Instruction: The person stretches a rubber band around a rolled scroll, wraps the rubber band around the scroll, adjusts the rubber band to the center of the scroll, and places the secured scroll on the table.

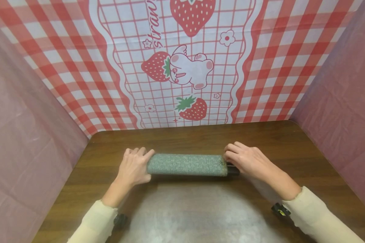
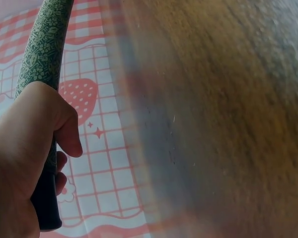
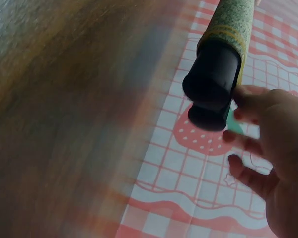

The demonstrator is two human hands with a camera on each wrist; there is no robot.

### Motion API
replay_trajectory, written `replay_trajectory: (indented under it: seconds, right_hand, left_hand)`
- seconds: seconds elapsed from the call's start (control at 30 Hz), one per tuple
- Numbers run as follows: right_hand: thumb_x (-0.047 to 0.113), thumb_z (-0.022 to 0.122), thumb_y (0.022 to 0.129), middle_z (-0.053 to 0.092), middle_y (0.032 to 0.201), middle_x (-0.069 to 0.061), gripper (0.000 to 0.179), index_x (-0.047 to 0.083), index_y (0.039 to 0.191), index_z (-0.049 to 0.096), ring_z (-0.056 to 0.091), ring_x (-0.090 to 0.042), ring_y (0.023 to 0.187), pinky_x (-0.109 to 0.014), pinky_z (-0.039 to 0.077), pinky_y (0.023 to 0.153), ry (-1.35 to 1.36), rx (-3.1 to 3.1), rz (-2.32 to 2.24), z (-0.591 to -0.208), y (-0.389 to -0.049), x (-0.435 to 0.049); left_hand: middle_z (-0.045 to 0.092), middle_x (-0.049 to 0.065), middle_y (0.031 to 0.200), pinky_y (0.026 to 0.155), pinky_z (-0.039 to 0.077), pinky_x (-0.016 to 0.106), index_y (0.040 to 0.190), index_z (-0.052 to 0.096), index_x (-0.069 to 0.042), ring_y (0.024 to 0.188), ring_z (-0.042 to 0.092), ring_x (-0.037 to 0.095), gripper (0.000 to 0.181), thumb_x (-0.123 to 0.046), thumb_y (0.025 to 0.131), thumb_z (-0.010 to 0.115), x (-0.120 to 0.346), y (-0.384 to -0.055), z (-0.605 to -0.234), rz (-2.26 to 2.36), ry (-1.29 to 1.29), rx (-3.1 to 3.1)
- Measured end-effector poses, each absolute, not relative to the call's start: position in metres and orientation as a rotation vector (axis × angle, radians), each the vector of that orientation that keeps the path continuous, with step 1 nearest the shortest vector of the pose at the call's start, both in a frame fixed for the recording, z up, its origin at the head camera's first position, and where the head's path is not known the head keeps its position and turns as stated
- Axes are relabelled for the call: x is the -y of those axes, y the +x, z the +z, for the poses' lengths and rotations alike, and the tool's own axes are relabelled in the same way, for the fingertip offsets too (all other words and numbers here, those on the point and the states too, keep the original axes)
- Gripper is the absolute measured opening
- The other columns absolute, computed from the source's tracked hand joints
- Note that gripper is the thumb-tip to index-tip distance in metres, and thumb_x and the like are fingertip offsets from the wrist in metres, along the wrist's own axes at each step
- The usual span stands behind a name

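A rolled scroll (image 1: 187,164) in green floral cloth is held level above the table, with black roller ends (image 3: 213,74) jutting from its right side. My left hand (image 1: 135,167) grips its left end. In the left wrist view the thumb and fingers of that left hand (image 2: 35,134) wrap round the green roll (image 2: 43,47), and a black end (image 2: 47,208) sticks out below. A thin yellowish cord (image 3: 223,33) circles the roll near its right end. My right hand (image 1: 247,160) is at that end; thumb and forefinger appear to pinch the cord, the other fingers loosely bent.
Below lies a brown wooden table (image 1: 182,216) with a bright reflection at the front. A red-and-white checked cloth (image 1: 188,67) with strawberry prints hangs behind it. Pink curtains (image 1: 349,118) stand on both sides.
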State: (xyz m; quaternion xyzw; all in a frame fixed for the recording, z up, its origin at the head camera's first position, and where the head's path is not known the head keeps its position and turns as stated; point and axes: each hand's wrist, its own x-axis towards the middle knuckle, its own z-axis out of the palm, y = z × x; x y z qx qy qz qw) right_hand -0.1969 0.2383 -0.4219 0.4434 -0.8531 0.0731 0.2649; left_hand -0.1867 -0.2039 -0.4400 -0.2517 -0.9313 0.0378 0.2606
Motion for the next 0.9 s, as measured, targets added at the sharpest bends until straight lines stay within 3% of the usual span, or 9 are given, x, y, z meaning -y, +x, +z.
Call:
replay_trajectory:
  seconds: [0.17,0.33,0.53,0.73,0.9]
  right_hand:
    - [0.006,0.095,0.082,0.077,0.113,0.006,0.03,0.023,0.102,0.081,0.072,-0.011,0.1,-0.028,0.058,0.06,1.293,2.256,0.214,-0.418,-0.199,-0.243]
    - [-0.007,0.093,0.077,0.075,0.107,0.009,0.037,0.023,0.094,0.077,0.068,-0.008,0.093,-0.023,0.05,0.053,1.337,2.207,0.163,-0.419,-0.199,-0.242]
    - [-0.008,0.082,0.086,0.065,0.099,0.012,0.037,0.024,0.096,0.067,0.057,-0.006,0.085,-0.018,0.033,0.048,1.259,2.327,0.098,-0.427,-0.193,-0.237]
    - [0.009,0.084,0.096,0.063,0.095,0.011,0.023,0.024,0.104,0.068,0.059,-0.006,0.086,-0.019,0.039,0.054,1.15,2.434,0.194,-0.433,-0.192,-0.24]
    - [0.008,0.083,0.097,0.06,0.091,0.01,0.025,0.021,0.103,0.063,0.052,-0.005,0.081,-0.017,0.034,0.055,1.096,2.427,0.276,-0.431,-0.196,-0.241]
  left_hand:
    - [0.078,0.011,0.099,0.074,0.051,0.045,0.127,0.073,-0.016,0.083,0.072,0.033,0.074,-0.024,0.055,0.086,0.204,-0.185,-0.44,0.08,-0.672,2.538]
    - [0.078,0.011,0.1,0.076,0.052,0.046,0.128,0.074,-0.016,0.085,0.072,0.034,0.074,-0.025,0.055,0.086,0.203,-0.185,-0.44,0.082,-0.68,2.535]
    - [0.079,0.012,0.102,0.076,0.052,0.046,0.128,0.074,-0.016,0.086,0.073,0.035,0.073,-0.025,0.056,0.086,0.205,-0.185,-0.443,0.102,-0.691,2.541]
    - [0.079,0.011,0.102,0.075,0.053,0.046,0.127,0.074,-0.016,0.087,0.075,0.034,0.072,-0.024,0.056,0.086,0.207,-0.186,-0.444,0.093,-0.727,2.516]
    - [0.078,0.01,0.1,0.074,0.053,0.044,0.125,0.075,-0.017,0.086,0.074,0.032,0.071,-0.022,0.055,0.086,0.211,-0.187,-0.442,0.065,-0.761,2.462]
